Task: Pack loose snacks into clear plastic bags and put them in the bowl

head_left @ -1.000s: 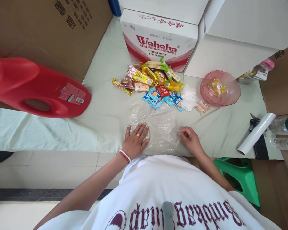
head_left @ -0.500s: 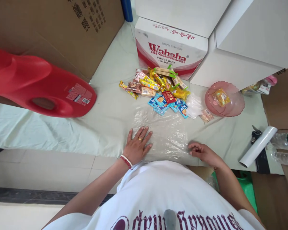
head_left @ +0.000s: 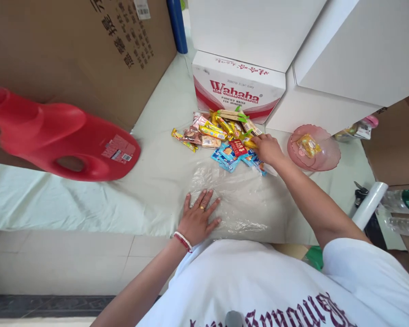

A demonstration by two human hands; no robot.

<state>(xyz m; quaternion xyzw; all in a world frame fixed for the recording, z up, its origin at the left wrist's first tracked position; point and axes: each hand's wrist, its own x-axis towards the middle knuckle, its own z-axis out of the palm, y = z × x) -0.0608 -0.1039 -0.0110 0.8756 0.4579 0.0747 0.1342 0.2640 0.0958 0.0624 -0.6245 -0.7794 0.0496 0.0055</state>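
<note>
My left hand [head_left: 198, 219] lies flat with spread fingers on a clear plastic sheet [head_left: 238, 204], near the table's front edge. At the snack pile, my right hand [head_left: 269, 149] has its fingers bent around the right end of a yellow snack packet [head_left: 249, 143]; part of that packet is hidden under the hand. A red packet [head_left: 237, 147] and several blue packets [head_left: 226, 159] lie just beside and in front of it. Further left in the pile are yellow sticks [head_left: 213, 131], a brown wrapper [head_left: 192, 135] and a pale packet [head_left: 210, 142].
Behind the pile stands a Wahaha carton [head_left: 236, 93]. A pink bowl [head_left: 322, 159] holding a yellow packet is to the right. One white roll [head_left: 370, 204] lies near the right edge. On the left rests a big red jug [head_left: 88, 141] by a brown carton [head_left: 71, 59].
My right hand has moved from the sheet's right edge forward to the snack pile, onto the yellow packet. My left hand stays flat on the sheet. The view has shifted.
</note>
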